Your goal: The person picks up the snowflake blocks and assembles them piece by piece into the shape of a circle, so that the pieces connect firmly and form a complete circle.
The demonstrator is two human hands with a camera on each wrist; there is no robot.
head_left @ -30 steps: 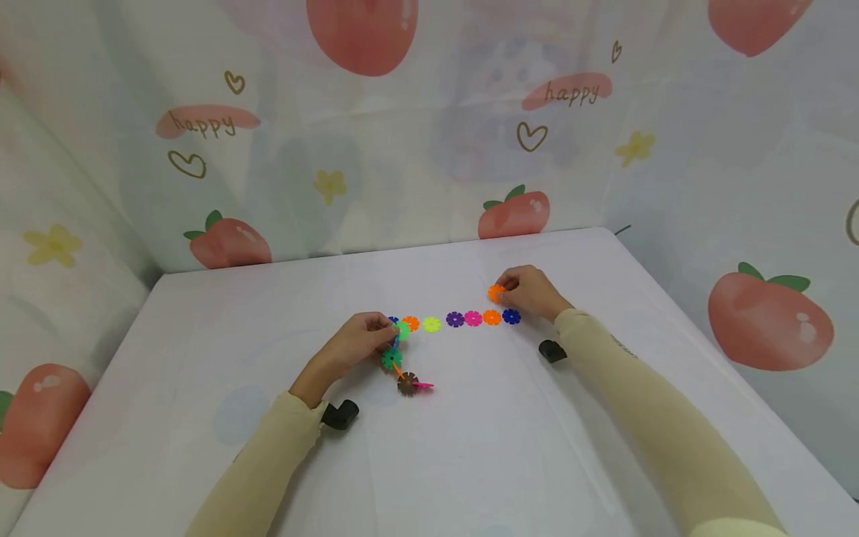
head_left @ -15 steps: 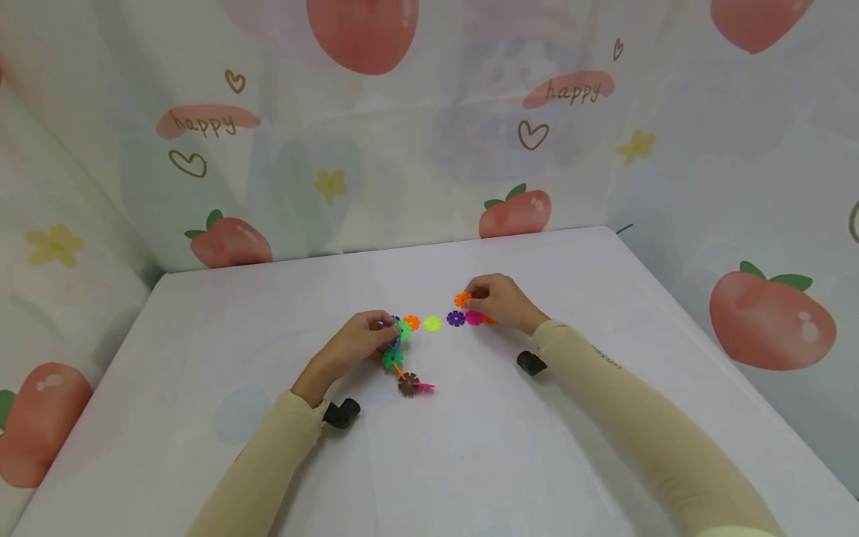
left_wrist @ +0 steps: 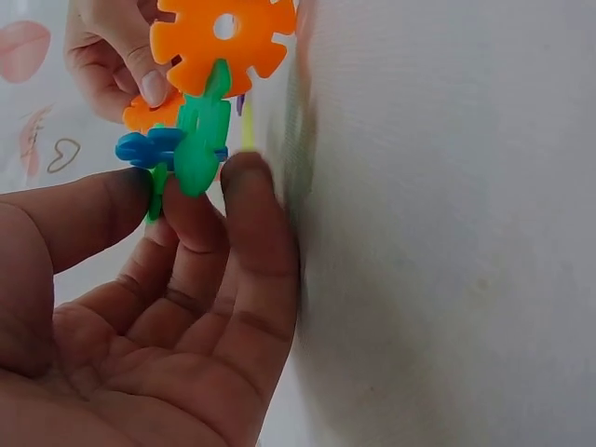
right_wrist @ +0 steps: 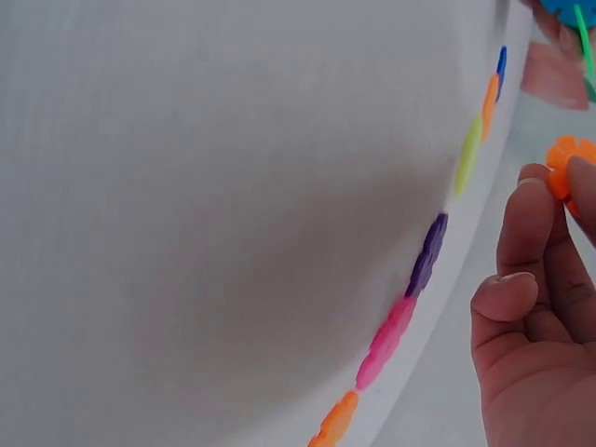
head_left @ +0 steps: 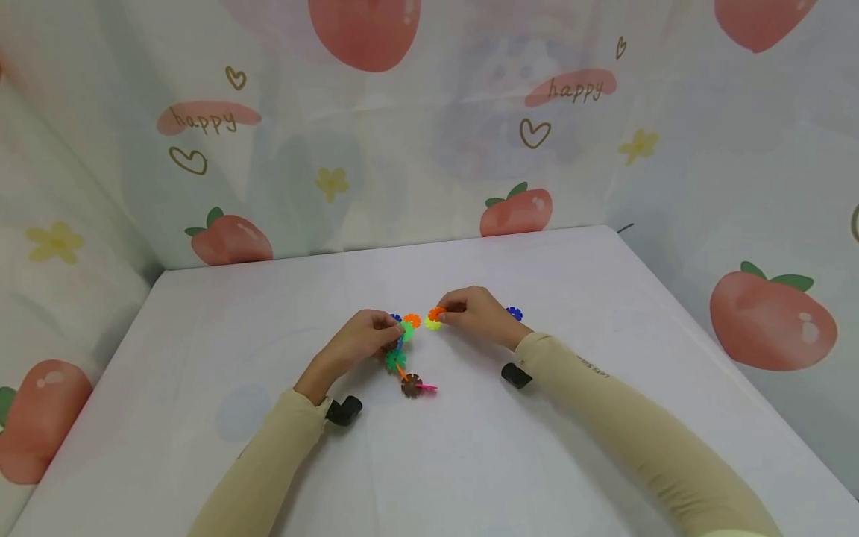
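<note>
My left hand [head_left: 359,339] pinches a chain of interlocking snowflake discs at its upper end. In the left wrist view its fingertips are at a green disc [left_wrist: 200,149] and a blue disc [left_wrist: 149,147], with an orange disc [left_wrist: 223,42] slotted beyond. Below the hand, in the head view, the chain runs through a darker green disc [head_left: 395,359] and a brown disc [head_left: 411,385] to a pink disc [head_left: 426,388]. A separate orange disc [right_wrist: 570,160] is pinched between thumb and fingers of my right hand [head_left: 478,317], a short way right of the chain.
Loose discs lie in a row on the white table [head_left: 456,462]: orange [head_left: 412,321], yellow [head_left: 431,325], purple [right_wrist: 427,253], pink [right_wrist: 386,341], another orange [right_wrist: 335,421], and blue [head_left: 514,314] at the right end. A printed curtain [head_left: 403,164] hangs behind.
My right hand has carried its orange disc leftward and slightly nearer, over the row toward the chain. The left hand and chain have stayed almost still.
</note>
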